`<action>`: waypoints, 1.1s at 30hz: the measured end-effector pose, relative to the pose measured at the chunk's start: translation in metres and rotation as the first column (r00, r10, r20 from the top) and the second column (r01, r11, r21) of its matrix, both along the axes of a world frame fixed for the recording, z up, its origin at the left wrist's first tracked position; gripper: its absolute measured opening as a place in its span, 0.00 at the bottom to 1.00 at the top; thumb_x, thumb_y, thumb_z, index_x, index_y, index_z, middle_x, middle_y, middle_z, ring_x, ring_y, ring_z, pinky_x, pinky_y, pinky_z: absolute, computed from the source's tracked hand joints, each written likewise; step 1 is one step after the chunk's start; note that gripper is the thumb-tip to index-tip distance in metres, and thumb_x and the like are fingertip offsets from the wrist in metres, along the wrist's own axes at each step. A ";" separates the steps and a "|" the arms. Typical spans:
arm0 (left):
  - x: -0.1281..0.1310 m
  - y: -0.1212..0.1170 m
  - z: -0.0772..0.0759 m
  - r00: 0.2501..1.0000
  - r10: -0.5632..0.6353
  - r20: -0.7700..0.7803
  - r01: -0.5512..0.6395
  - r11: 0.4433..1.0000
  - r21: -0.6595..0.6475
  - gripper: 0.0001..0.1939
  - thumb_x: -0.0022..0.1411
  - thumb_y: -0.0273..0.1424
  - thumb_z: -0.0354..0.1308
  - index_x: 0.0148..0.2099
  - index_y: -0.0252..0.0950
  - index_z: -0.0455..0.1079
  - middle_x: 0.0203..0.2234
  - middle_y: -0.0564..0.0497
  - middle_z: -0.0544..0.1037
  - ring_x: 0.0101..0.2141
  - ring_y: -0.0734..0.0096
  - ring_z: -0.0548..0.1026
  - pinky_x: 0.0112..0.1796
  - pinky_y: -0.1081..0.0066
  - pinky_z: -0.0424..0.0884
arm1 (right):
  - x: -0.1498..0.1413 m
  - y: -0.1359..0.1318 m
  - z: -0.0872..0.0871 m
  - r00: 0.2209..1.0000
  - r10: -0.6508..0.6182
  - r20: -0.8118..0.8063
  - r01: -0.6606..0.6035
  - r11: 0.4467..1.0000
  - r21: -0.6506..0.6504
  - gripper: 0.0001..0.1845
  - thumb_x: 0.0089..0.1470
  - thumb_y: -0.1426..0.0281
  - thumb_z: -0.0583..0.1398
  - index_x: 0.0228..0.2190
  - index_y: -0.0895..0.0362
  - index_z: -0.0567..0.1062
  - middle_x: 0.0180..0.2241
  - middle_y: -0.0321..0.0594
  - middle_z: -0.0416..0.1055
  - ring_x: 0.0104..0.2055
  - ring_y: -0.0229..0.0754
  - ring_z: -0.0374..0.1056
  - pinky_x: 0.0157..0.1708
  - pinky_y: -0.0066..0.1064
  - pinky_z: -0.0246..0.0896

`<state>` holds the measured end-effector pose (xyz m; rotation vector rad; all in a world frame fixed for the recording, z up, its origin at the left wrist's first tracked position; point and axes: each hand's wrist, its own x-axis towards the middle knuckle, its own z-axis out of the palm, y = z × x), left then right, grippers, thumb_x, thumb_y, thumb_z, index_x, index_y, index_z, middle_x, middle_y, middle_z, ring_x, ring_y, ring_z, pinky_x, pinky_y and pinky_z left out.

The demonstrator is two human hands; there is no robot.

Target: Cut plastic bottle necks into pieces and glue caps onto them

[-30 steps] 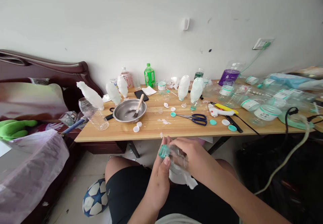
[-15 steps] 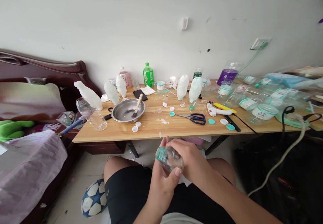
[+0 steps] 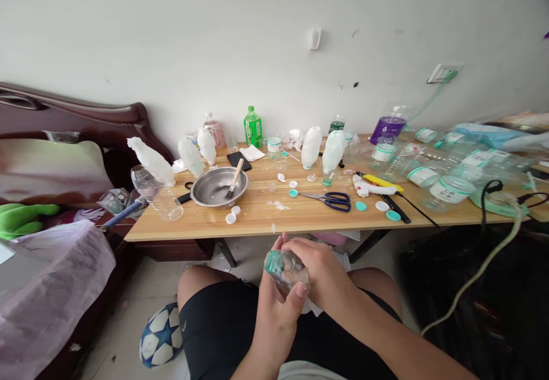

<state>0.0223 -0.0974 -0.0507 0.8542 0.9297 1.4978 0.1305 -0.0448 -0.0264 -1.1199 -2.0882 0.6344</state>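
Observation:
Over my lap I hold a small clear plastic bottle (image 3: 288, 271) with a teal cap (image 3: 273, 262) pointing left. My left hand (image 3: 274, 303) wraps it from below, thumb across its body. My right hand (image 3: 319, 268) closes over it from the right and top. A bit of white tissue (image 3: 315, 308) peeks out under my right hand. Both hands are below the front edge of the wooden table (image 3: 257, 220).
On the table lie a metal bowl (image 3: 218, 187) with a brush, blue scissors (image 3: 334, 199), a white and yellow glue gun (image 3: 375, 186), loose caps, tissue-wrapped bottles (image 3: 311, 147), a green bottle (image 3: 253, 127) and many clear bottles (image 3: 446, 188) at right. A dark bed headboard (image 3: 86, 123) stands left.
My left thumb has moved from beside the cap to across the bottle's body, and the bottle has tipped a little lower toward my lap. The tissue is mostly hidden now.

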 end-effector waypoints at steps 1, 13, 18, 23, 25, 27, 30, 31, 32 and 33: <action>0.000 0.000 0.000 1.000 -0.008 -0.012 0.008 1.000 0.001 0.37 0.53 0.45 0.66 0.62 0.39 0.64 0.61 0.37 0.67 0.62 0.43 0.61 0.60 0.51 0.60 | 0.000 0.000 -0.001 1.000 -0.001 -0.001 0.001 1.000 -0.001 0.06 0.48 0.78 0.61 0.29 0.56 0.73 0.28 0.36 0.72 0.29 0.37 0.67 0.30 0.26 0.61; -0.002 0.012 -0.013 0.999 0.037 0.024 -0.037 0.999 0.034 0.37 0.48 0.47 0.69 0.58 0.36 0.70 0.58 0.35 0.71 0.61 0.40 0.64 0.59 0.51 0.61 | -0.007 0.009 -0.004 0.999 -0.029 -0.021 0.028 0.998 -0.059 0.07 0.45 0.79 0.61 0.27 0.56 0.74 0.28 0.36 0.74 0.29 0.39 0.71 0.30 0.26 0.61; -0.007 0.019 -0.024 0.999 0.030 0.022 -0.032 0.997 0.067 0.37 0.47 0.46 0.70 0.57 0.36 0.71 0.53 0.35 0.75 0.59 0.38 0.67 0.58 0.49 0.63 | -0.009 0.009 -0.011 0.999 -0.020 -0.028 0.018 0.998 -0.061 0.06 0.46 0.78 0.60 0.28 0.55 0.74 0.29 0.38 0.75 0.30 0.39 0.71 0.29 0.26 0.61; -0.008 0.023 -0.028 0.996 0.070 -0.054 -0.064 0.992 0.112 0.34 0.50 0.48 0.67 0.56 0.35 0.72 0.52 0.36 0.76 0.57 0.40 0.69 0.57 0.52 0.65 | -0.011 0.014 -0.017 0.999 -0.043 -0.022 0.042 0.997 -0.065 0.05 0.46 0.76 0.60 0.28 0.56 0.74 0.29 0.38 0.76 0.31 0.40 0.71 0.31 0.26 0.61; -0.008 0.024 -0.028 0.986 0.116 -0.117 -0.099 0.986 0.136 0.34 0.51 0.49 0.65 0.56 0.34 0.72 0.53 0.36 0.76 0.57 0.41 0.69 0.56 0.53 0.65 | -0.013 0.015 -0.015 0.999 -0.041 -0.010 0.040 0.994 -0.097 0.05 0.46 0.76 0.59 0.28 0.56 0.74 0.30 0.39 0.77 0.32 0.40 0.71 0.33 0.26 0.61; -0.007 0.024 -0.026 0.970 0.181 -0.160 -0.154 0.974 0.165 0.34 0.52 0.50 0.65 0.55 0.34 0.73 0.54 0.36 0.75 0.57 0.42 0.69 0.57 0.54 0.65 | -0.014 0.014 -0.011 0.999 -0.030 -0.023 0.026 0.991 -0.132 0.05 0.47 0.75 0.59 0.29 0.57 0.75 0.31 0.39 0.77 0.33 0.40 0.71 0.34 0.26 0.60; -0.005 0.026 -0.024 0.949 0.280 -0.142 -0.247 0.946 0.211 0.34 0.51 0.50 0.65 0.55 0.35 0.73 0.56 0.37 0.73 0.59 0.44 0.67 0.59 0.56 0.62 | -0.019 0.012 -0.006 0.996 -0.015 -0.085 0.002 0.990 -0.143 0.05 0.50 0.73 0.58 0.30 0.57 0.75 0.32 0.40 0.77 0.34 0.40 0.71 0.35 0.26 0.60; -0.004 0.026 -0.023 0.946 0.303 -0.117 -0.272 0.937 0.221 0.34 0.51 0.50 0.65 0.55 0.35 0.72 0.57 0.37 0.72 0.60 0.45 0.66 0.59 0.56 0.62 | -0.021 0.011 -0.004 0.995 -0.020 -0.096 0.006 0.990 -0.142 0.05 0.51 0.73 0.58 0.31 0.57 0.75 0.32 0.40 0.77 0.34 0.40 0.71 0.35 0.26 0.60; -0.003 0.027 -0.022 0.944 0.319 -0.090 -0.292 0.929 0.226 0.34 0.50 0.50 0.66 0.55 0.36 0.72 0.58 0.37 0.72 0.60 0.46 0.66 0.59 0.57 0.63 | -0.023 0.011 -0.002 0.995 -0.030 -0.094 0.016 0.990 -0.143 0.06 0.51 0.73 0.58 0.31 0.57 0.75 0.32 0.40 0.77 0.34 0.40 0.71 0.35 0.26 0.59; -0.002 0.028 -0.021 0.943 0.327 -0.063 -0.306 0.925 0.228 0.34 0.50 0.50 0.66 0.55 0.36 0.72 0.58 0.38 0.72 0.60 0.46 0.66 0.58 0.58 0.64 | -0.026 0.010 -0.001 0.996 -0.044 -0.082 0.032 0.989 -0.145 0.05 0.51 0.73 0.58 0.30 0.57 0.75 0.31 0.40 0.77 0.34 0.41 0.71 0.35 0.27 0.59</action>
